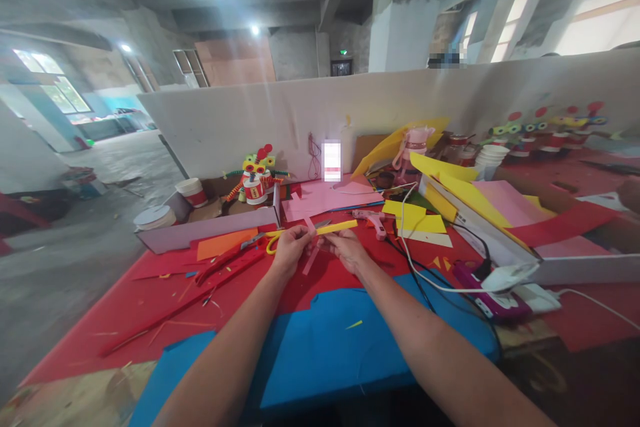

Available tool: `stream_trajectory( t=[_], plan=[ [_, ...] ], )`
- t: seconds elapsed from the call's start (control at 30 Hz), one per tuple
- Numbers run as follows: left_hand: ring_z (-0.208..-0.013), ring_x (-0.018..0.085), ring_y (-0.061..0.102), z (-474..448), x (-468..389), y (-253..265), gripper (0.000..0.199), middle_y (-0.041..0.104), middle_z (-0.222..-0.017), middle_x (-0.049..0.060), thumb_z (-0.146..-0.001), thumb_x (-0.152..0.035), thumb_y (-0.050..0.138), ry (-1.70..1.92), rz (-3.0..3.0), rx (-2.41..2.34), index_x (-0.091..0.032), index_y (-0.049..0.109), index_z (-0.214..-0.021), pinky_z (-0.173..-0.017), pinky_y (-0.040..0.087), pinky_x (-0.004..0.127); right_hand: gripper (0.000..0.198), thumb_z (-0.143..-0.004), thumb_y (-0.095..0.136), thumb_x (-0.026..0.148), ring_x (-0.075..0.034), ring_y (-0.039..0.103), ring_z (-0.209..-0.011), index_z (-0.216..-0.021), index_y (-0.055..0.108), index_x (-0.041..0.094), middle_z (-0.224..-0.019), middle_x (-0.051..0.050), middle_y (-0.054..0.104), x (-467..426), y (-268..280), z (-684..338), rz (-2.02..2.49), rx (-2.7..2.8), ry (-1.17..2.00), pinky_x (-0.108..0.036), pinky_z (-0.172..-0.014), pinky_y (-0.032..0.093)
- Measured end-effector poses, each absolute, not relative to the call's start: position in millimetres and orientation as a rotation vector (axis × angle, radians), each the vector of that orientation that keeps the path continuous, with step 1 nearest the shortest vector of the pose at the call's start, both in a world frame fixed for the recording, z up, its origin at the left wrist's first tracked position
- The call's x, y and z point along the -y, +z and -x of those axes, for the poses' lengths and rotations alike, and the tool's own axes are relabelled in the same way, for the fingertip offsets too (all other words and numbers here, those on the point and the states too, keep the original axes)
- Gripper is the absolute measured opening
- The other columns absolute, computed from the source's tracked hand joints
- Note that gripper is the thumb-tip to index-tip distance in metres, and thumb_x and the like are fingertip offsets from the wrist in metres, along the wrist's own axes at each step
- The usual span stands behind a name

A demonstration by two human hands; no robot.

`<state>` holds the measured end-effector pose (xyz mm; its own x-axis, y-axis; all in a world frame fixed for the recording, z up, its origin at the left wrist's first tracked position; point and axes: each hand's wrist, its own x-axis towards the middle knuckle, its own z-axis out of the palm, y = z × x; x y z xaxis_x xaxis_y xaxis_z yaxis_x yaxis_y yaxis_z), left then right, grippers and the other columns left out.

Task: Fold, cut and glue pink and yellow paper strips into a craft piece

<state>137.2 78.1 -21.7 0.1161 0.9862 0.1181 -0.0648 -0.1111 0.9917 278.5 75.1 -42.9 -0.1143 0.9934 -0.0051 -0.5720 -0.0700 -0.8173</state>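
Observation:
My left hand point(294, 247) is closed, thumb and fingertips pinching a narrow pink paper strip point(310, 265) that crosses the fingertips. My right hand point(346, 247) meets it from the other side, its fingers closed on a yellow paper strip point(343, 227) that points right. The two strips cross or touch between my fingertips; whether they are joined I cannot tell. Just left of my left hand show the yellow handles of scissors point(271, 245), partly hidden by the hand. A red-handled cutting tool point(215, 270) lies farther left on the red tabletop point(170, 300).
A pink glue gun point(373, 220) and yellow paper pieces point(413, 217) lie right of my hands, near a white cable point(410, 267) and purple power strip point(493, 300). Blue sheeting point(335, 340) covers the front edge. A paper-cup figure point(256, 183) stands behind a low box wall point(215, 230).

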Motion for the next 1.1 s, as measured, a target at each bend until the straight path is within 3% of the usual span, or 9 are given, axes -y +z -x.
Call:
stream_trajectory(
  t=[0.23, 0.43, 0.63, 0.9, 1.1],
  plan=[
    [-0.039, 0.008, 0.046, -138.3, -78.6, -25.7, 0.037, 0.056, -0.047, -0.002, -0.056, -0.044, 0.082, 1.224, -1.253, -1.042, -0.015, 0.059, -0.061, -0.04, 0.034, 0.021, 0.041, -0.049, 0.088, 0.041, -0.009, 0.061, -0.062, -0.074, 0.066, 0.017, -0.071, 0.002, 0.067, -69.5, -42.9, -276.3, 0.694, 0.827, 1.55, -0.03, -0.075, 0.056],
    [-0.046, 0.009, 0.05, -136.2, -78.7, -27.6, 0.03, 0.062, -0.055, 0.002, -0.063, -0.041, 0.077, 1.176, -1.3, -0.984, -0.013, 0.065, -0.065, -0.046, 0.038, 0.021, 0.041, -0.049, 0.087, 0.043, -0.011, 0.06, -0.059, -0.072, 0.065, 0.017, -0.063, 0.003, 0.065, -71.9, -45.7, -277.8, 0.785, 0.878, 1.454, -0.03, -0.071, 0.055],
    [-0.061, 0.012, 0.058, -141.4, -75.6, -22.8, 0.031, 0.068, -0.07, 0.003, -0.059, -0.032, 0.081, 1.184, -1.271, -0.848, -0.014, 0.069, -0.082, -0.059, 0.045, 0.023, 0.035, -0.054, 0.082, 0.044, -0.013, 0.061, -0.059, -0.071, 0.066, 0.019, -0.062, 0.002, 0.066, -78.6, -47.1, -278.6, 0.848, 0.874, 1.285, -0.028, -0.065, 0.051],
    [-0.048, 0.009, 0.048, -137.2, -76.0, -20.8, 0.027, 0.057, -0.054, -0.002, -0.063, -0.035, 0.079, 1.228, -1.347, -0.992, -0.014, 0.063, -0.069, -0.049, 0.036, 0.022, 0.044, -0.044, 0.087, 0.046, -0.013, 0.063, -0.059, -0.068, 0.063, 0.018, -0.064, 0.003, 0.067, -73.4, -44.6, -275.9, 0.828, 0.899, 1.436, -0.03, -0.067, 0.055],
    [-0.046, 0.008, 0.048, -136.7, -73.4, -17.6, 0.027, 0.056, -0.052, -0.003, -0.062, -0.033, 0.079, 1.206, -1.349, -0.985, -0.015, 0.059, -0.065, -0.049, 0.037, 0.022, 0.045, -0.049, 0.085, 0.05, -0.013, 0.063, -0.056, -0.071, 0.063, 0.018, -0.063, 0.002, 0.067, -72.7, -47.5, -277.3, 0.847, 0.935, 1.406, -0.03, -0.064, 0.055]
  ],
)
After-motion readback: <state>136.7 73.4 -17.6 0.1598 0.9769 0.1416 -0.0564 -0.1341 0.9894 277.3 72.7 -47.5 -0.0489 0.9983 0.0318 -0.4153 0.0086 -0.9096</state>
